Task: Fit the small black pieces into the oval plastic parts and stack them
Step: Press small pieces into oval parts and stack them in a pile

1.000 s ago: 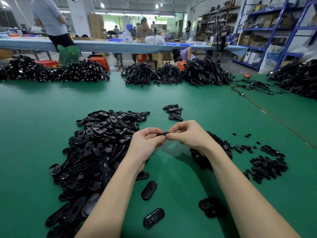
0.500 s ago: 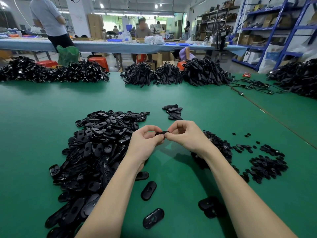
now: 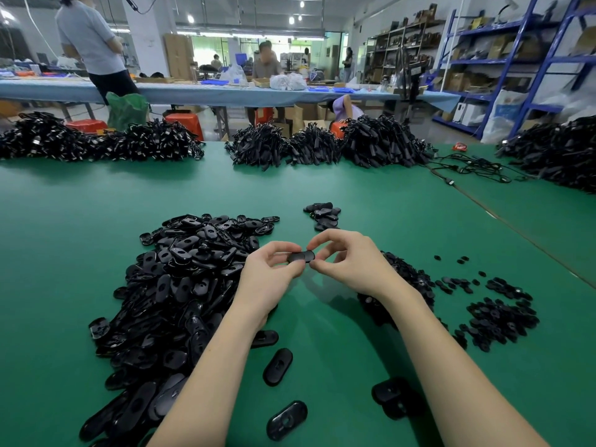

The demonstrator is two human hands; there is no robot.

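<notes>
Blue metal shelving (image 3: 529, 59) at right (boxes on it), long blue-topped bench (image 3: 225, 91), bright ceiling lights (image 3: 292, 20).

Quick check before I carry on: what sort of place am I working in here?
Most likely a small factory assembly floor. A big green worktable carries a heap of oval plastic parts and bundled black cables, blue storage racks line the wall, and other workers stand nearby.

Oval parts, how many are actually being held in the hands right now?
1. The oval part sits between both hands, the left hand pinching its left end, the right hand its right end. Fingers may hide a second one.
</notes>
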